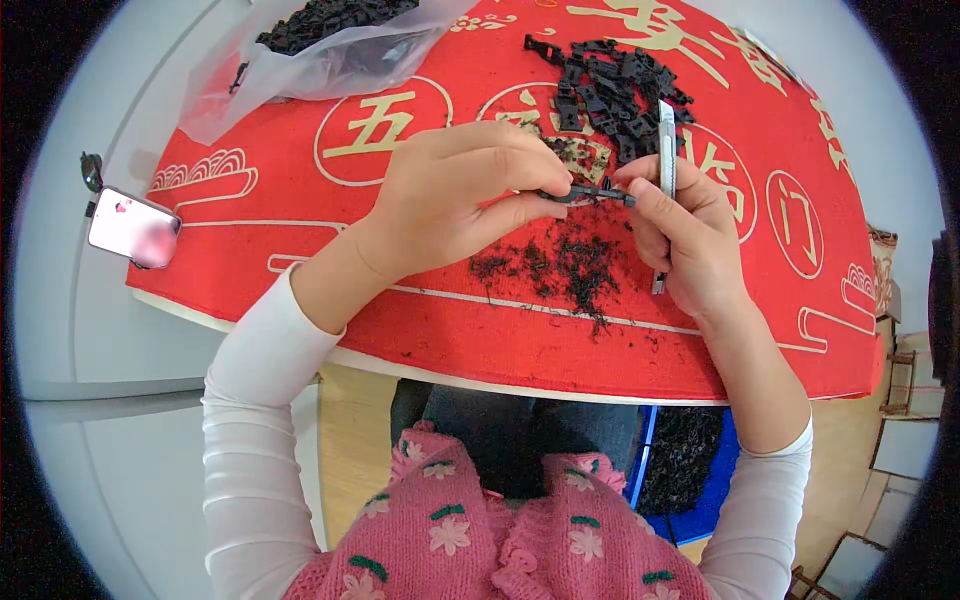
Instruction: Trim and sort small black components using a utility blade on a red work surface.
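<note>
My left hand pinches a small black plastic part between thumb and fingers above a red mat. My right hand grips a slim silver utility knife, its upper end next to the part. Beneath both hands lies a scatter of black shavings. Farther back on the mat sits a pile of black plastic parts.
A clear plastic bag of black parts lies at the mat's back left. A phone rests on the grey surface to the left. Below the table edge a blue bin holds black pieces. Wooden frames stand at right.
</note>
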The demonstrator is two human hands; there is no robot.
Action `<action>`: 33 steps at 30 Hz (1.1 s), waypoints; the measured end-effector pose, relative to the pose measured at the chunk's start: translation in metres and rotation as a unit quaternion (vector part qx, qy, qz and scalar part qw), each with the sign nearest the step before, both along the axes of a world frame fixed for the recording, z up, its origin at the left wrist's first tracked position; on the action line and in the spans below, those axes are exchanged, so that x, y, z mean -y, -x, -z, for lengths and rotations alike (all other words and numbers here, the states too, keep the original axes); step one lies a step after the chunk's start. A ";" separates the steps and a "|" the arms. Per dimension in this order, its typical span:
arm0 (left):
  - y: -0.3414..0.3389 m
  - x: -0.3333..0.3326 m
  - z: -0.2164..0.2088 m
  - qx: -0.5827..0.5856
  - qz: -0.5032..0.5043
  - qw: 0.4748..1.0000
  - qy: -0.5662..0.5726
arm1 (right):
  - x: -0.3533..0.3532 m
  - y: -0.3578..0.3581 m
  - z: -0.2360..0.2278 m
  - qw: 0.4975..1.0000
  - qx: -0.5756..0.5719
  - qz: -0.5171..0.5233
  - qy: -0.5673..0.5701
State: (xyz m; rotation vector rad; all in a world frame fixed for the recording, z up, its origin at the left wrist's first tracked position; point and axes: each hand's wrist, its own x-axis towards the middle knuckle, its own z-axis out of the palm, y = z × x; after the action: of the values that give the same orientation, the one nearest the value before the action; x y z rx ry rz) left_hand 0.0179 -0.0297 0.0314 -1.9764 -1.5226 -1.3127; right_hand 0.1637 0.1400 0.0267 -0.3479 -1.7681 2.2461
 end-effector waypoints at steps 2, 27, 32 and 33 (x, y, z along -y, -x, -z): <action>0.000 0.000 0.000 0.002 0.003 1.000 -0.001 | 0.000 0.000 0.000 1.000 -0.001 -0.002 -0.005; 0.008 -0.001 0.004 0.455 0.128 0.862 0.185 | -0.010 -0.001 0.002 0.982 -0.099 -0.001 -0.160; 0.008 -0.001 -0.002 0.492 0.124 0.833 0.222 | -0.011 0.001 0.008 0.963 -0.155 -0.010 -0.222; 0.008 0.000 -0.003 0.499 0.123 0.827 0.229 | -0.007 -0.001 0.006 0.969 -0.135 -0.019 -0.208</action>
State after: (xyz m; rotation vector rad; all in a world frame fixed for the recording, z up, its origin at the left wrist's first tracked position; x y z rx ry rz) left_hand 0.0104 -0.0295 0.0339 -1.8281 -2.2237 -2.5602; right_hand 0.1645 0.1467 0.0205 0.0748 -2.0344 1.7756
